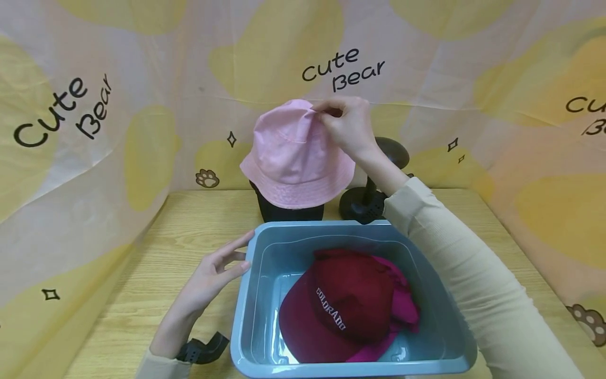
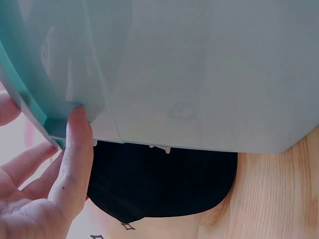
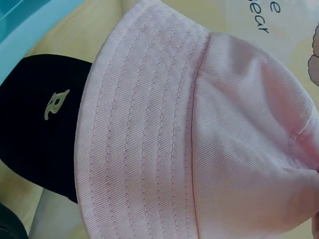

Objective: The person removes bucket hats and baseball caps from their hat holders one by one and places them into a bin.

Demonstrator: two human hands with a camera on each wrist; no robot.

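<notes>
My right hand pinches the crown of a pink bucket hat between thumb and fingers. The hat hangs upright behind the bin, its brim overlapping a black cap with a pale letter R on it. In the right wrist view the pink hat fills most of the picture. My left hand touches the far left corner of a light blue plastic bin, fingers extended and thumb against the outer wall. Inside the bin, a dark red COLORADO cap lies over a magenta piece of fabric.
A black stand with a round base and rounded top stands behind the bin on the right, partly hidden by my right forearm. Patterned cloth walls in the wooden table at the back and both sides.
</notes>
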